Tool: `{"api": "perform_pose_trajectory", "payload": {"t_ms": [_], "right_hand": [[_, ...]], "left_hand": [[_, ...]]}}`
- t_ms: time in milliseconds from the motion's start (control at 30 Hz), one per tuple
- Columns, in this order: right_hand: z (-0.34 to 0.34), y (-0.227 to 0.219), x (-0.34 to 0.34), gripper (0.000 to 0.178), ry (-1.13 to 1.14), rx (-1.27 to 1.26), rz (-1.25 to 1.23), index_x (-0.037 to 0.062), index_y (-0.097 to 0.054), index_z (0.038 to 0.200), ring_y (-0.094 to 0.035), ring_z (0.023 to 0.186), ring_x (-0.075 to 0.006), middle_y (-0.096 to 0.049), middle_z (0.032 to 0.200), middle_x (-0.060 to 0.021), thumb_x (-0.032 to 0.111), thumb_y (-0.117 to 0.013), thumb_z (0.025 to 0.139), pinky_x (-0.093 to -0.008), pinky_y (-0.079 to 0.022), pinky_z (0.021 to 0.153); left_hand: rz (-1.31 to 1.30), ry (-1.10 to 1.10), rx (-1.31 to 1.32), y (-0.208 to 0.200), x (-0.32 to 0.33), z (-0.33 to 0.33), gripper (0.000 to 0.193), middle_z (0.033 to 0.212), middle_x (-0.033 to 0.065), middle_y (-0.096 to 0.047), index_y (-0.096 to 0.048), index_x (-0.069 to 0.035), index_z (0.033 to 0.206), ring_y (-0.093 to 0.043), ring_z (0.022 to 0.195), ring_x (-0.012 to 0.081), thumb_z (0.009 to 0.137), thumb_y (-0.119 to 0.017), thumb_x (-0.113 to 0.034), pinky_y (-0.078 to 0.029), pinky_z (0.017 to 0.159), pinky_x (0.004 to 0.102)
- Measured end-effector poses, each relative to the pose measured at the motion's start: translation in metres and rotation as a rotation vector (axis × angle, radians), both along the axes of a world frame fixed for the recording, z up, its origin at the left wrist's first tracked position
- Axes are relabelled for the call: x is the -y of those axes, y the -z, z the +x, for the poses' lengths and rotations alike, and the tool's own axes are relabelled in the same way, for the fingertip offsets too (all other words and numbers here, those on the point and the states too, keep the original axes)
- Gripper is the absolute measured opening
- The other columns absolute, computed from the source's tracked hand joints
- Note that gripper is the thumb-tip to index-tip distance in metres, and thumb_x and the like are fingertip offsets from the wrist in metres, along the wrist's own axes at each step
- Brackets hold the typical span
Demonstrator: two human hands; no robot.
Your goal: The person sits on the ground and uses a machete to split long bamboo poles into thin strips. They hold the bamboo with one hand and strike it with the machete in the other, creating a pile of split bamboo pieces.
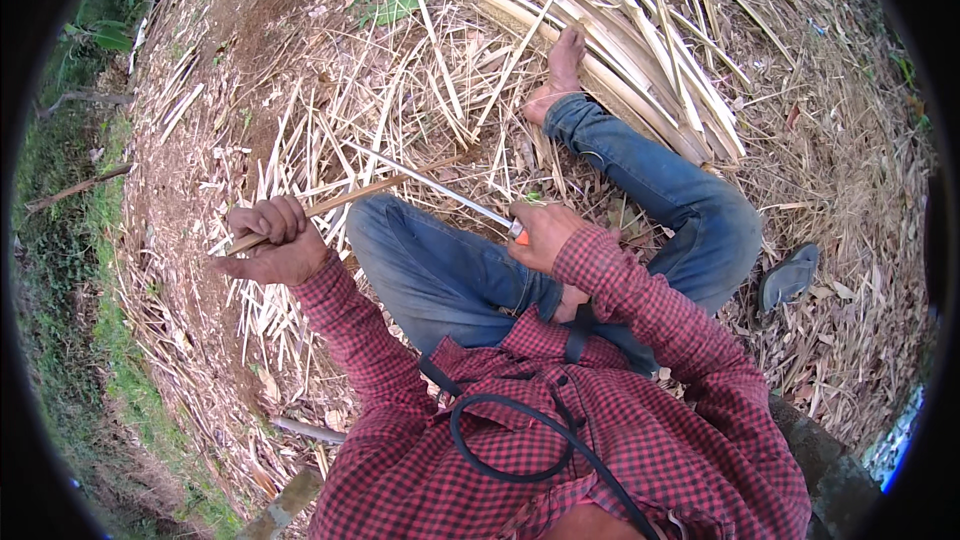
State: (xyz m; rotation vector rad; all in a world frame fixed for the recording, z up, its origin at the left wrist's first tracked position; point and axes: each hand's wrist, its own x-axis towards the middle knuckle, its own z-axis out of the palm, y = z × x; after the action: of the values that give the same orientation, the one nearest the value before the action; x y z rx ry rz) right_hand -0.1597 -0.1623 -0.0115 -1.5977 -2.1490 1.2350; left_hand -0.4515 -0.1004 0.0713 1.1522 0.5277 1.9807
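Note:
My left hand [270, 242] is closed round a long brown bamboo strip [358, 193], which slants up to the right over my bent knee. In my right hand [545, 234], the fingers are wrapped round the orange handle of a knife [437, 186]. Its long, thin, pale blade points up and to the left. Blade and strip cross just above the knee; whether they touch I cannot tell.
Split bamboo pieces [640, 50] lie in a heap by my bare foot [566, 60]. Pale thin strips [290, 155] litter the ground on the left. A grey sandal [789, 278] rests to the right of my knee. Green plants [75, 210] border the far left.

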Motion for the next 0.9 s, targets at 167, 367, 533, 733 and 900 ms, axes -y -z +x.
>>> {"api": "perform_pose_trajectory", "payload": {"t_ms": [167, 367, 533, 733, 900], "right_hand": [[-0.023, -0.01, 0.001, 0.039, -0.057, -0.02, -0.03, -0.0016, -0.052, 0.104, -0.062, 0.073, -0.0374, -0.062, 0.074, -0.0219, 0.027, -0.057, 0.077, -0.044, -0.051, 0.071], [-0.025, -0.009, 0.009, 0.039, -0.054, -0.012, -0.039, -0.0008, -0.053, 0.103, -0.062, 0.07, -0.037, -0.061, 0.071, -0.0211, 0.027, -0.058, 0.077, -0.0441, -0.051, 0.069], [-0.024, 0.005, 0.004, 0.037, -0.029, 0.048, -0.106, 0.0005, -0.054, 0.104, -0.063, 0.072, -0.0358, -0.062, 0.072, -0.0189, 0.024, -0.06, 0.076, -0.0437, -0.051, 0.071], [-0.011, 0.01, -0.021, 0.037, -0.026, 0.073, 0.021, 0.0019, -0.054, 0.104, -0.063, 0.073, -0.0368, -0.063, 0.073, -0.0191, 0.026, -0.061, 0.076, -0.0438, -0.051, 0.072], [-0.012, -0.023, 0.001, 0.037, -0.078, 0.103, -0.083, 0.0006, -0.054, 0.101, -0.062, 0.079, -0.0349, -0.062, 0.076, -0.0215, 0.026, -0.062, 0.076, -0.0439, -0.05, 0.076]], "left_hand": [[0.007, -0.135, -0.015, -0.001, -0.002, 0.017, 0.061, 0.041, -0.0037, -0.025, -0.036, -0.014, 0.057, -0.018, 0.033, 0.007, 0.083, -0.036, -0.068, -0.014, 0.031, 0.0247], [-0.056, -0.306, -0.007, -0.004, -0.003, 0.027, 0.064, 0.044, -0.0044, -0.022, -0.035, -0.014, 0.055, -0.019, 0.036, 0.0067, 0.081, -0.036, -0.072, -0.013, 0.033, 0.024], [-0.074, -0.371, 0.012, -0.009, -0.016, 0.024, 0.064, 0.044, -0.0028, -0.024, -0.037, -0.012, 0.058, -0.019, 0.036, 0.0068, 0.083, -0.031, -0.071, -0.013, 0.033, 0.0236], [-0.117, -0.422, -0.031, -0.008, -0.024, 0.022, 0.065, 0.044, -0.0033, -0.024, -0.034, -0.013, 0.056, -0.019, 0.036, 0.0068, 0.083, -0.031, -0.072, -0.014, 0.033, 0.0229], [-0.141, -0.417, 0.031, -0.006, -0.022, 0.015, 0.065, 0.044, -0.0031, -0.025, -0.034, -0.013, 0.057, -0.019, 0.036, 0.0068, 0.082, -0.031, -0.073, -0.014, 0.033, 0.0225]]}}
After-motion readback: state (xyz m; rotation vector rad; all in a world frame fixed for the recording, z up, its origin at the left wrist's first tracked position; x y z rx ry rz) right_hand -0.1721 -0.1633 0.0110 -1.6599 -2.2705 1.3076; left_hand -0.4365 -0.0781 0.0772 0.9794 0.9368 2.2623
